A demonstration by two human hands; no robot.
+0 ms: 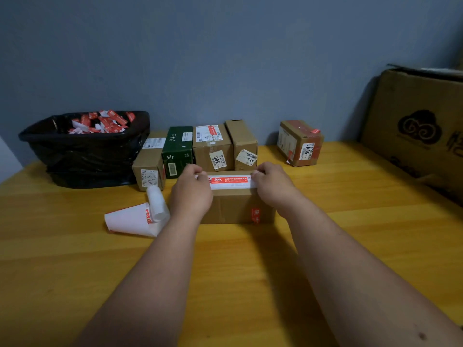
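On yellow wooden table (350, 221) by blue wall (225, 58), both hands (191, 194) (271, 184) pinching label (230, 182) over box (233, 206)

A plain blue-grey wall (225, 58) spans the view from 9 through 12 to 3 o'clock, darker toward the upper corners. A yellow-orange wooden desk (75, 259) with side-to-side grain meets it and fills the lower half. The light is dim and even, and a soft shadow lies on the wall at 2 o'clock.
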